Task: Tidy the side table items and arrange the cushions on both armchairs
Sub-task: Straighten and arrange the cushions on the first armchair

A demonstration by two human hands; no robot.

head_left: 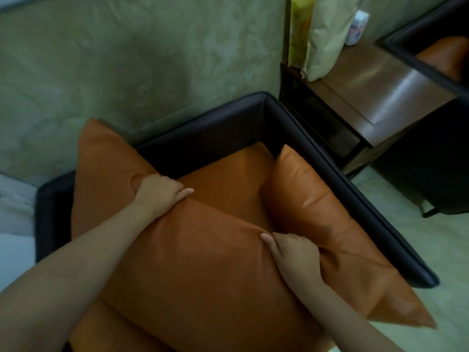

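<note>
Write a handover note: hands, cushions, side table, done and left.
Hands: left hand and right hand each grip an edge of the big orange cushion, held over the near armchair.
The second cushion leans on the chair arm by the side table.
On the table: pale bag, small white item at the back.
Done: nothing clearly finished.
Left: place both cushions, far armchair, table.

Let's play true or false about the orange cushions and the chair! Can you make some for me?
1. The left hand and right hand both grip the big orange cushion. True.
2. The armchair has a white frame. False: its frame is dark.
3. A second orange cushion leans against the armchair's side nearest the side table. True.
4. Nothing is on the side table. False: a pale pillow-like thing stands at its back.
</note>
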